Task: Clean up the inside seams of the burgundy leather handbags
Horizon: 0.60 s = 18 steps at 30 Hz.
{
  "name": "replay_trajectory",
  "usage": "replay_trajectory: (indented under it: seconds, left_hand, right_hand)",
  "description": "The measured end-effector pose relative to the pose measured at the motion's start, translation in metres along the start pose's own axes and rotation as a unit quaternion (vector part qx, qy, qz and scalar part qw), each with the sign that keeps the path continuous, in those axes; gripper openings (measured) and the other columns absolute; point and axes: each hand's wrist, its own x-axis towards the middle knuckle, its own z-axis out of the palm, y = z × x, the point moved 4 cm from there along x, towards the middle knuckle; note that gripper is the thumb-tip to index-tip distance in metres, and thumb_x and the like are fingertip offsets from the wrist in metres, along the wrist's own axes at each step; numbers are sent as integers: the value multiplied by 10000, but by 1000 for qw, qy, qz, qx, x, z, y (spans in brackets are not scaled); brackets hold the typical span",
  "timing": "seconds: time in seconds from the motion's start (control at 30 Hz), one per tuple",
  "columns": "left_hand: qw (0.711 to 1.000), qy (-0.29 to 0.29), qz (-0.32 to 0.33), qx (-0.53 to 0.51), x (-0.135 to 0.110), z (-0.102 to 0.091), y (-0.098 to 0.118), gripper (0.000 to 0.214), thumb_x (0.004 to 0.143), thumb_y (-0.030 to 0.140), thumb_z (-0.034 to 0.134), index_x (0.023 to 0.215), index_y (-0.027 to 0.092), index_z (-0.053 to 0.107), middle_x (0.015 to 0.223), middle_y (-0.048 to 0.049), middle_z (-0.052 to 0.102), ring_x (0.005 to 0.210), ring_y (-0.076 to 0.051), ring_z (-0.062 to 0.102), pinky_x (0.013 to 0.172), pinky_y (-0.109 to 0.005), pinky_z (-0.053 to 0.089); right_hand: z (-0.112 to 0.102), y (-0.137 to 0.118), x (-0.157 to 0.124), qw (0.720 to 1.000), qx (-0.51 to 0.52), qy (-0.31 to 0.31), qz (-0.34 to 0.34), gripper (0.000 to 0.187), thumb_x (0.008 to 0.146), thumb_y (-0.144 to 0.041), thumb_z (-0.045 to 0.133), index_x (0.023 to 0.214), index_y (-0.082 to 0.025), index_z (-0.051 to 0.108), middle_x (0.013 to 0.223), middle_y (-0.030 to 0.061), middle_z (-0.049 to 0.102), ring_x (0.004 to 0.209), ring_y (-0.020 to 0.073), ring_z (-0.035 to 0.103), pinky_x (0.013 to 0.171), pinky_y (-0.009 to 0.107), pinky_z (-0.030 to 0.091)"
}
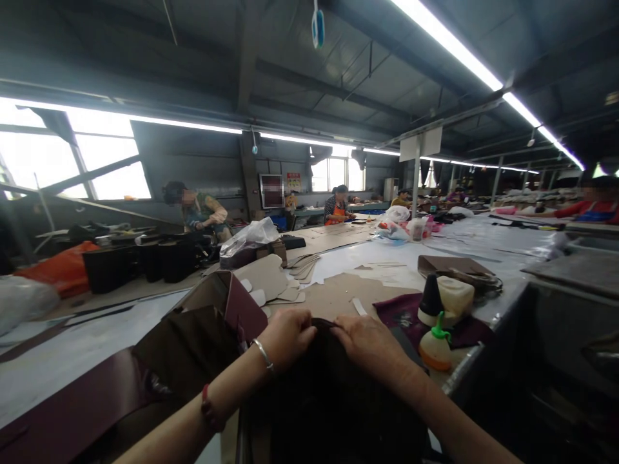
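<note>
A dark brown, soft piece of material (329, 393) lies in front of me at the bottom centre. My left hand (285, 336) is closed on its top edge, with a silver bangle and a red band on the wrist. My right hand (370, 341) pinches the same edge just to the right, the two hands almost touching. To the left lie folded dark brown and maroon leather pieces (198, 335). Beside my right hand stand a small glue bottle with a green nozzle (436, 345) and a white bottle with a black cone tip (442, 298), on a maroon cloth (411, 309).
Cardboard pattern pieces (271, 277) and sheets cover the long worktable (97, 348). Black boots (140, 261) stand in a row at the left. Plastic bags (249, 237) sit further back. Several other people work at tables behind. The table's metal edge (467, 367) drops off at the right.
</note>
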Motion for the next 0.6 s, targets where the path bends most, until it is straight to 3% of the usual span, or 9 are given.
replay_trajectory:
  seconds: [0.23, 0.6]
  left_hand:
    - [996, -6, -75, -54, 13, 4, -5, 148, 635, 202, 485, 497, 149, 476, 452, 44, 386, 520, -102, 406, 470, -193, 278]
    - [996, 6, -79, -37, 21, 9, -8, 126, 612, 191, 470, 496, 149, 494, 459, 30, 402, 523, -111, 409, 476, -205, 285]
  right_hand:
    - [4, 6, 4, 999, 28, -4, -25, 317, 841, -360, 323, 815, -197, 594, 784, 62, 647, 771, 188, 591, 640, 250, 364]
    - [5, 11, 12, 995, 52, -7, -85, 301, 848, -315, 319, 793, -192, 589, 773, 43, 646, 750, 163, 586, 635, 233, 344]
